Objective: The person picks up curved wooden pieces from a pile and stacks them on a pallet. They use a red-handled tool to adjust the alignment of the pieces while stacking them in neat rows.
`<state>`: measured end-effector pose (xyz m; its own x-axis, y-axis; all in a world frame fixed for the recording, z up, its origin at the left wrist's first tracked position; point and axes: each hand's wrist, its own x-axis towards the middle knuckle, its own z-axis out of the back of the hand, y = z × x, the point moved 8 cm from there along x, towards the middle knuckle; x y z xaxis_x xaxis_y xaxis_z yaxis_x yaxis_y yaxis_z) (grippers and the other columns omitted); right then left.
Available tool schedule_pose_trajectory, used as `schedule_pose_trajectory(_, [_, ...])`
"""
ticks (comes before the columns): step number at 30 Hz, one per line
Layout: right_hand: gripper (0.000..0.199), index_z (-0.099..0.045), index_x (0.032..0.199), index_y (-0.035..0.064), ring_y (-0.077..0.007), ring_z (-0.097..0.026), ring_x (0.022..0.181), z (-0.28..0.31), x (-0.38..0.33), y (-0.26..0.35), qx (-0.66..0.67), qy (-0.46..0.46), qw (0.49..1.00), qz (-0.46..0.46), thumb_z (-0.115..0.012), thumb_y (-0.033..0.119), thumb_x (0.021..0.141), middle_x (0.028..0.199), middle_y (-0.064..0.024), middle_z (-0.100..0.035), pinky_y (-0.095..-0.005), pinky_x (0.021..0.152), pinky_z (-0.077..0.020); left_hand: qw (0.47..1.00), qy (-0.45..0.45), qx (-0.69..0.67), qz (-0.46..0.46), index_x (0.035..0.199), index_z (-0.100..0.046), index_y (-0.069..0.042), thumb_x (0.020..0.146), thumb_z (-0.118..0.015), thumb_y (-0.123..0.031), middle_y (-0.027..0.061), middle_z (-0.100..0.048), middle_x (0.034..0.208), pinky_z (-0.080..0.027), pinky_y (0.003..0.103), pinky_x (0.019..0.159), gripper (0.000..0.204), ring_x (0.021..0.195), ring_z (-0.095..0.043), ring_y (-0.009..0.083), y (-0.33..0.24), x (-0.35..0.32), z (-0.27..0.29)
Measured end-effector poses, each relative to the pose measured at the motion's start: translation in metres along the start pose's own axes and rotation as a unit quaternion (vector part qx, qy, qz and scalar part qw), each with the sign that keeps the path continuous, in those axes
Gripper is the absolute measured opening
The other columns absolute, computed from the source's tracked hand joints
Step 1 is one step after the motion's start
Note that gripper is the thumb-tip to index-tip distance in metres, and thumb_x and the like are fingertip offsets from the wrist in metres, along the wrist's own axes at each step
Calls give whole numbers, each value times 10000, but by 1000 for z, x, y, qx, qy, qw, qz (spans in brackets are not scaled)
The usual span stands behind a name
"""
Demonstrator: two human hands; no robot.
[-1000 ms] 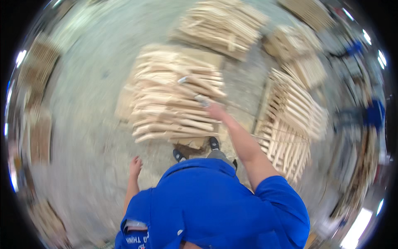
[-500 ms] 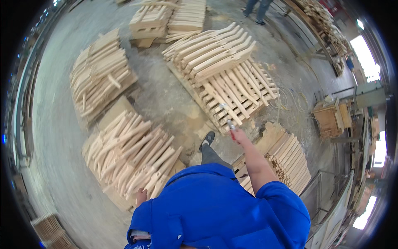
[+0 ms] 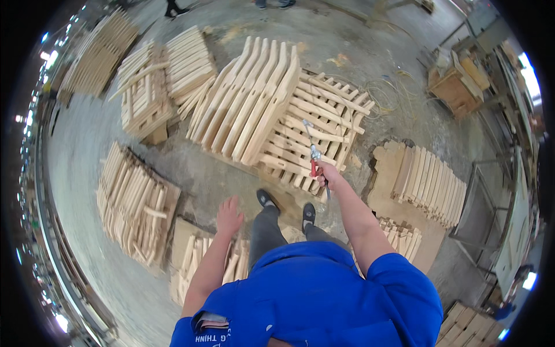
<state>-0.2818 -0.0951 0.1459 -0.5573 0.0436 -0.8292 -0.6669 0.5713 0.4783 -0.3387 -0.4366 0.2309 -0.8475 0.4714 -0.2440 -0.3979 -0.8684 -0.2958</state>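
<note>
My right hand point(image 3: 328, 175) is closed around the red handle of an air blow gun point(image 3: 314, 153) with a silver body and a long thin nozzle. Its nozzle points away from me, over the lower crosswise layers of pale wooden pieces point(image 3: 300, 137). Curved wooden legs point(image 3: 245, 107) lie side by side in a higher pile on the left part of the same stack. My left hand point(image 3: 229, 218) holds nothing; its fingers are stretched out above the floor, near my left shoe point(image 3: 266, 198).
More wooden parts are stacked at far left point(image 3: 144, 87), left point(image 3: 133, 202) and right point(image 3: 430, 182). A loose pile point(image 3: 199, 260) lies beside my left forearm. Coiled hose point(image 3: 393, 95) is on the floor near a wooden box point(image 3: 454, 87). Other people's feet point(image 3: 277, 4) show at the far edge.
My view has turned right and I have come closer to the large stack. My left hand has moved forward from beside the loose pile. The blow gun stays in my right hand.
</note>
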Motion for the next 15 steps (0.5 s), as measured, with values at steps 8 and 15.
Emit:
schedule_pose_trajectory(8, [288,-488,1029,135,-58,-296,381,-41,72,50,10,-94,995,-11,-388,377,908,718,-101,-567,-224,342,-240,980,139,86,-112,1376,-254,-137,682,-650,-233,122,-473,1145,-455,413,820,805,1036,-475,317,17,218,-27])
schedule_pose_trajectory(15, [238,-492,894,151,-54,-305,369,-40,132,59,54,-127,990,-20,-432,381,901,593,-14,-471,-219,328,-220,967,185,116,-132,1411,-119,-165,707,-659,-216,162,-490,1092,-486,426,746,889,938,-537,339,-1,347,-88])
